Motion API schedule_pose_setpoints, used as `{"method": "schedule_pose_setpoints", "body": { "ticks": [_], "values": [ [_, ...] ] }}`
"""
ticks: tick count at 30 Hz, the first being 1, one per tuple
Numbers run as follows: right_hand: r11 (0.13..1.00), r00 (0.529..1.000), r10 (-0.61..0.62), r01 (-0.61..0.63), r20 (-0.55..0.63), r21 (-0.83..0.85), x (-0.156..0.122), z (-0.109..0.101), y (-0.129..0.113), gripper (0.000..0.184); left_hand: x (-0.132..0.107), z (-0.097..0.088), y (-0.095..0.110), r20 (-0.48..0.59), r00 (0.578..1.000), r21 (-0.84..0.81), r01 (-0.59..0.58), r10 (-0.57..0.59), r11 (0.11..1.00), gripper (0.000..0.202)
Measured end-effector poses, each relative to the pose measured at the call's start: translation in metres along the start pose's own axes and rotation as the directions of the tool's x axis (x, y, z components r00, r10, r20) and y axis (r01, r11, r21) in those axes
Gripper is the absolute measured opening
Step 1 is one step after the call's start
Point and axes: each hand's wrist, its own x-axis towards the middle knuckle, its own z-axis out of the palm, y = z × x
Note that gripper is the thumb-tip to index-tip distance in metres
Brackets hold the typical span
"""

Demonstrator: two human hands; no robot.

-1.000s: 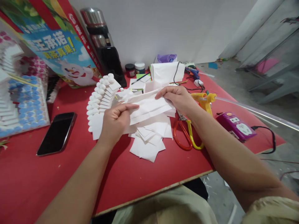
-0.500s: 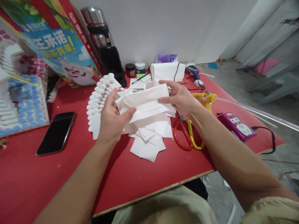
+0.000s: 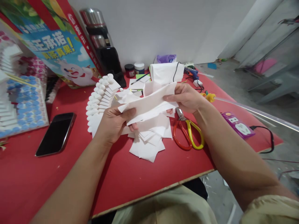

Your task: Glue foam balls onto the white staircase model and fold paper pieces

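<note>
Both hands hold a folded white paper strip (image 3: 149, 104), stretched between them above the table. My left hand (image 3: 114, 121) pinches its left end, thumb on top and fingertips showing underneath. At the right end, my right hand (image 3: 187, 97) grips it between thumb and fingers. Below the strip lies a loose pile of white paper pieces (image 3: 148, 146) on the red tabletop (image 3: 130, 183). Scissors (image 3: 188, 133) with one red and one yellow handle rest beside the pile, under my right forearm. Left of my left hand is a fanned row of white paper pieces with rounded white ends (image 3: 98, 96).
A black phone (image 3: 56, 133) lies at left, near a blue-and-white paper piece (image 3: 25, 102). Behind stand a printed bag (image 3: 67, 53), a steel flask (image 3: 94, 25) and small jars (image 3: 135, 70). At right are a yellow glue gun (image 3: 210, 97) and a purple power socket (image 3: 238, 124).
My right hand has moved right and my left hand slightly down, gripping the strip nearer its end. The strip is now pulled out longer and tilts up to the right.
</note>
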Motion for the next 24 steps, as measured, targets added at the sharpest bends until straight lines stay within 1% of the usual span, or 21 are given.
{"method": "schedule_pose_setpoints", "body": {
  "ticks": [2, 6, 8, 11, 14, 16, 18, 20, 22, 24],
  "values": [
    [0.999, 0.999, -0.035, 0.035, 0.004, 0.003, -0.001, -0.0012, -0.0031, 0.02, -0.0006, -0.0017, 0.0017, 0.054, 0.998, -0.024, -0.022, 0.024, 0.999, 0.022],
    [0.999, 0.995, -0.04, 0.041, 0.09, -0.004, -0.0013, -0.0044, -0.0053, 0.014, -0.0017, -0.0046, 0.0043, 0.17, 0.983, -0.072, -0.054, 0.066, 0.996, 0.015],
    [0.999, 0.994, -0.037, 0.035, 0.101, 0.019, -0.0014, -0.0055, -0.0047, 0.013, -0.0019, -0.0053, 0.0045, 0.196, 0.978, -0.088, -0.058, 0.074, 0.994, 0.012],
    [0.999, 0.996, -0.028, 0.024, 0.087, 0.047, -0.0019, -0.0057, -0.0034, 0.01, -0.0025, -0.0056, 0.0042, 0.205, 0.977, -0.088, -0.043, 0.06, 0.995, 0.013],
    [0.999, 0.998, -0.001, -0.002, 0.066, 0.039, -0.0019, -0.0042, -0.0031, 0.005, -0.0042, -0.0062, 0.0048, 0.229, 0.972, -0.085, -0.032, 0.051, 0.996, 0.014],
    [0.999, 0.998, 0.011, -0.013, 0.054, 0.04, -0.0015, -0.0028, -0.0033, 0.006, -0.0055, -0.0067, 0.0052, 0.257, 0.965, -0.096, -0.027, 0.051, 0.995, 0.015],
    [0.999, 0.999, 0.012, -0.014, 0.047, 0.044, -0.0008, -0.0016, -0.0034, 0.007, -0.0064, -0.0064, 0.0052, 0.246, 0.968, -0.119, -0.014, 0.043, 0.993, 0.016],
    [0.999, 0.999, 0.009, -0.011, 0.039, 0.038, -0.0001, -0.0008, -0.0032, 0.007, -0.0065, -0.0046, 0.0047, 0.196, 0.981, -0.11, 0.013, 0.009, 0.994, 0.021],
    [1.0, 0.999, 0.008, -0.009, 0.04, 0.024, 0.0003, -0.0009, -0.0027, 0.005, -0.006, -0.0016, 0.004, 0.154, 0.987, -0.045, 0.044, -0.037, 0.998, 0.021],
    [1.0, 0.999, -0.005, 0.004, 0.045, 0.026, 0.0004, -0.0021, -0.0022, 0.005, -0.0054, 0.0012, 0.0038, 0.162, 0.985, 0.042, 0.06, -0.066, 0.997, 0.019]
  ]
}}
